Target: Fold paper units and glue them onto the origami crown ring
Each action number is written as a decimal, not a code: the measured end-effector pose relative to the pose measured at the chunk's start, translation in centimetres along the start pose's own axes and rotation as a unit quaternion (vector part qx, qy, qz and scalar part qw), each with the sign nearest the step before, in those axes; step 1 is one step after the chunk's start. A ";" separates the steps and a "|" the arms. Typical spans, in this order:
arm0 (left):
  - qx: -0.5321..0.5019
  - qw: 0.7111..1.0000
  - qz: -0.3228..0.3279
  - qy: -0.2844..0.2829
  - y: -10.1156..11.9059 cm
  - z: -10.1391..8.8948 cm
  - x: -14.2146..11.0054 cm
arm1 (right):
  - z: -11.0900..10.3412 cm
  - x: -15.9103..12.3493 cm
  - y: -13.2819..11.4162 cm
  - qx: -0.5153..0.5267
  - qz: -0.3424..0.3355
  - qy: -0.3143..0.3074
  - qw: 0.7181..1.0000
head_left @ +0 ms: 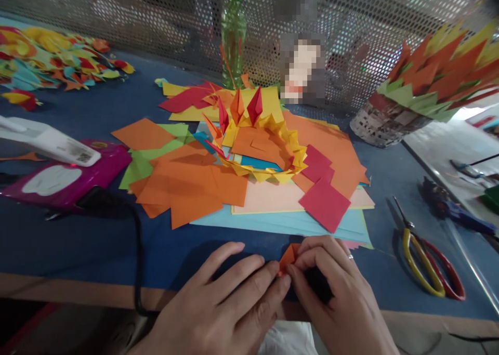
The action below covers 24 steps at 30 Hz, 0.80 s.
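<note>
Pink glue gun (58,181) lies at the far left of our blue counter (78,240), then loose paper squares (195,183) around a yellow paper ring (268,152). At the near edge our left hand (230,303) and right hand (331,287) both pinch a small folded orange paper (289,255); scissors (424,261) lie to the right.

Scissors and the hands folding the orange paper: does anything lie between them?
No. In the head view, only bare blue table lies between the scissors and the right hand, which pinches the orange paper.
</note>
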<state>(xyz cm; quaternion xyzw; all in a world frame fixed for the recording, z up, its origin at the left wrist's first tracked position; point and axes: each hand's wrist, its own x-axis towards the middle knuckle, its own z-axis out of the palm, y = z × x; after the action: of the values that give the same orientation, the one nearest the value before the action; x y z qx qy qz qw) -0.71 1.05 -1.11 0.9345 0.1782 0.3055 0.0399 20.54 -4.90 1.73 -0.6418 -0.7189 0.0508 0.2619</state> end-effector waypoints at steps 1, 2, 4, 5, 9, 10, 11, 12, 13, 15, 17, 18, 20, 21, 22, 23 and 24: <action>0.004 1.000 -0.004 0.002 0.1 0.0 0.0 | 0.0 0.0 0.0 0.001 -0.001 0.002 1.000; 0.007 1.000 -0.007 0.006 0.1 0.2 0.0 | 0.0 0.0 0.1 0.002 -0.001 0.004 1.000; 0.009 1.000 -0.011 0.005 0.2 0.5 -0.1 | 0.0 -0.1 0.2 0.004 -0.001 0.001 1.000; 0.009 1.000 -0.012 0.008 0.2 0.6 -0.1 | 0.1 -0.1 0.2 0.004 -0.001 -0.001 1.000; 0.007 1.000 -0.019 0.022 0.3 1.1 0.1 | 0.1 -0.4 0.4 -0.001 0.012 0.005 1.000; 0.005 0.999 -0.022 0.026 0.4 1.1 0.2 | 0.2 -0.5 0.5 -0.001 0.019 0.010 1.000; 0.002 0.999 -0.028 0.026 0.5 1.1 0.3 | 0.2 -0.6 0.5 0.001 0.029 0.012 1.000; -0.001 0.999 -0.032 0.028 0.5 1.2 0.4 | 0.2 -0.6 0.5 0.004 0.036 0.011 0.999; -0.001 0.999 -0.035 0.032 0.6 1.2 0.4 | 0.2 -0.7 0.5 0.009 0.041 0.009 0.999; 0.002 0.999 -0.037 0.039 0.6 1.2 0.5 | 0.1 -0.7 0.6 0.016 0.044 0.002 0.999; -0.001 0.999 -0.036 0.034 0.6 1.2 0.5 | 0.0 -0.7 0.5 0.022 0.046 -0.007 0.999; -0.004 0.999 -0.035 0.035 0.6 1.1 0.5 | -0.1 -0.6 0.5 0.024 0.045 -0.009 0.999; -0.013 0.999 -0.037 0.035 0.5 1.0 0.5 | -0.2 -0.4 0.3 0.027 0.047 -0.014 0.998; -0.015 0.998 -0.042 0.035 0.5 1.0 0.5 | -0.2 -0.3 0.2 0.028 0.047 -0.014 0.998; -0.018 0.999 -0.044 0.026 0.5 0.9 0.5 | -0.2 -0.2 0.2 0.028 0.045 -0.010 0.999; -0.021 0.999 -0.040 0.030 0.5 0.9 0.5 | -0.2 -0.1 0.1 0.029 0.043 -0.004 0.999; -0.020 0.999 -0.045 0.024 0.6 0.9 0.5 | -0.1 -0.1 0.1 0.032 0.042 0.003 0.999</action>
<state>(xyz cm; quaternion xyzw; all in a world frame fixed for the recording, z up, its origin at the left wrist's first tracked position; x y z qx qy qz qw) 0.40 0.75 -1.43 0.9171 0.2146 0.3291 0.0676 20.66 -5.01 1.80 -0.6626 -0.6888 0.0824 0.2822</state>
